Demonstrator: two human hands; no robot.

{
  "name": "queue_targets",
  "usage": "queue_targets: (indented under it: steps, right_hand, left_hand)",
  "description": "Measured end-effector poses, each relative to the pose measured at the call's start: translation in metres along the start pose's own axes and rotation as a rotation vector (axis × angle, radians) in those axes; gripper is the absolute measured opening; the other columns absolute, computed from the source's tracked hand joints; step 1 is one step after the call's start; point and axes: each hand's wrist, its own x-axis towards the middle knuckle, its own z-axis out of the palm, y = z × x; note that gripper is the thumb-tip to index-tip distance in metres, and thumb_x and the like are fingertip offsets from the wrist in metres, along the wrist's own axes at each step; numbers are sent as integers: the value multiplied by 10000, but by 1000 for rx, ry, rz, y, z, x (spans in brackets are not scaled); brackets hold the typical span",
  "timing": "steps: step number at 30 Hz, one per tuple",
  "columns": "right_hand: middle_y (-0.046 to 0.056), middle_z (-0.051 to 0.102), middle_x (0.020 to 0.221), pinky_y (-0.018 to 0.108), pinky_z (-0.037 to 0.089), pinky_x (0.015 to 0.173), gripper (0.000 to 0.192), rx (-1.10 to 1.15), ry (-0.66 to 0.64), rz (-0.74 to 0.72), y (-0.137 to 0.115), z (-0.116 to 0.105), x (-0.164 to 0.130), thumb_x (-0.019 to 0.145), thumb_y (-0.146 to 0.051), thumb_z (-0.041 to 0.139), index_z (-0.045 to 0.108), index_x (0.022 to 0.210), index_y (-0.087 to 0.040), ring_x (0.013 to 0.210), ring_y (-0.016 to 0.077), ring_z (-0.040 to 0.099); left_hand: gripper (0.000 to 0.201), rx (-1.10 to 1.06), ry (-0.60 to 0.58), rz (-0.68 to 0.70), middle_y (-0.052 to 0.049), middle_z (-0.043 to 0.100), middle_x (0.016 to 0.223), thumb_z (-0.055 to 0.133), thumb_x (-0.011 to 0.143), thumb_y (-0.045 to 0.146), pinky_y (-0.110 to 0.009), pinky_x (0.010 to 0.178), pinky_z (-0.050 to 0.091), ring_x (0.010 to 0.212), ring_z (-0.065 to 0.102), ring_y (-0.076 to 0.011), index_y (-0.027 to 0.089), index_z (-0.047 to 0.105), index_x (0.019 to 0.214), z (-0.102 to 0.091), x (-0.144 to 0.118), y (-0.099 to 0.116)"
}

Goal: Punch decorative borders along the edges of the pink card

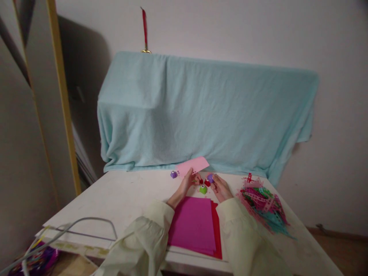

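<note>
Head view. Both hands work at the far middle of a white table (123, 195). The left hand (186, 182) rests its fingers on the near edge of a pale pink paper strip (193, 165), which lies flat just in front of the draped cloth; the fingers appear loosely extended on the strip, though whether they pinch it cannot be told at this size. The right hand (220, 187) is closed around a small purple punch (210, 178), held between thumb and fingers just right of the left hand's fingertips.

Between the two hands sit a small red punch (207, 183) and, nearer, a small green punch (203, 189). A second purple punch (173, 174) stands on the table left of the pink strip, apart from both hands.

Near the person, between the pale sleeves, lies a stack of magenta paper sheets (193, 224) over red sheets (216, 230). To the right, a heap of punched paper strips (263, 205) in pink, green and teal covers the table. A light blue cloth (201, 115) drapes a large object at the far edge.
</note>
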Motion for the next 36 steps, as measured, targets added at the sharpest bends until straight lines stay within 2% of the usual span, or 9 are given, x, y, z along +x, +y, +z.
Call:
queue_targets:
  steps: [3,5,9,15,22,27,36]
  right_hand:
    - [48,670,837,192,327,407,372,-21,-65,45,2,9,-4,659,-362,762,655,963,-177,518,71,495]
    - [56,674,863,210,394,479,375,-17,-120,55,2,15,-7,652,-335,772,647,970,-181,595,101,554]
    - [56,679,868,247,455,595,341,26,-168,50,1,23,-11,659,-301,770,637,950,-184,690,139,607]
    - [47,673,811,250,453,578,324,37,-163,62,3,23,-10,641,-275,782,632,911,-176,647,138,612]
    - [32,643,756,278,463,637,266,26,-169,38,10,20,-8,675,-276,758,638,881,-160,653,143,598]
    - [29,636,726,269,452,611,242,43,-167,58,9,22,-9,690,-300,746,646,852,-150,618,132,584]
    - [24,633,712,235,433,546,231,107,-129,71,11,22,-7,702,-315,736,655,845,-152,573,108,555]
  left_hand:
    - [650,94,2,40,-74,601,645,270,842,659,-299,697,417,637,561,-174,122,619,733,4,-3,-2]
    - [675,129,0,52,-88,612,656,247,835,677,-310,709,420,664,571,-187,131,601,655,8,-6,-3]
    - [670,148,-11,53,-95,615,649,274,823,686,-319,679,426,658,574,-196,140,569,572,16,-11,-3]
    - [684,192,72,26,-78,623,631,268,807,707,-314,699,416,661,568,-192,144,605,616,18,-12,-7]
    - [707,307,43,50,-59,626,662,222,830,686,-306,734,403,645,544,-168,130,620,652,17,-14,-11]
    - [655,349,72,50,-51,622,657,264,835,664,-292,731,396,663,540,-169,144,615,648,15,-15,-13]
    - [627,346,55,36,-57,626,634,295,849,626,-299,730,396,656,547,-182,142,627,629,17,-16,-11]
